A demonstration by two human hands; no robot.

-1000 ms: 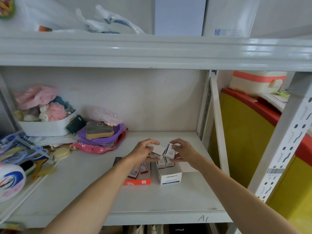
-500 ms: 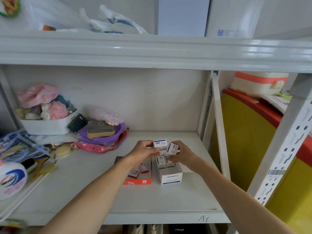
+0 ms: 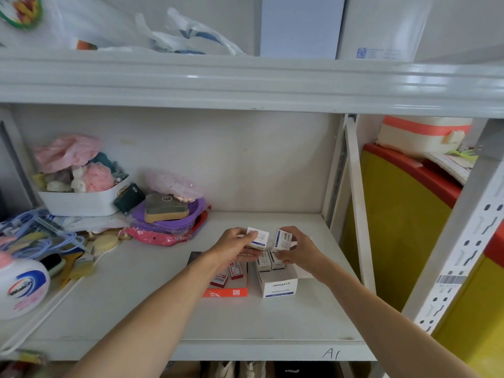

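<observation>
Left box (image 3: 257, 238), printed face now outward

Beyond both hands the shelf (image 3: 275, 221) lies bare up to the back wall, and its front strip nearer than the hands is bare too. Directly under them stand the paper-clip carton (image 3: 278, 286) and the orange tray (image 3: 225, 292). Left of the left hand (image 3: 234, 247) a purple basin pile (image 3: 174, 223) crowds in. Right of the right hand (image 3: 301, 252) the white upright (image 3: 357, 214) walls off the side.

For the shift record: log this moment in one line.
left hand: holds small white box | right hand: holds second small box | both above open paper-clip carton | carton on shelf
</observation>
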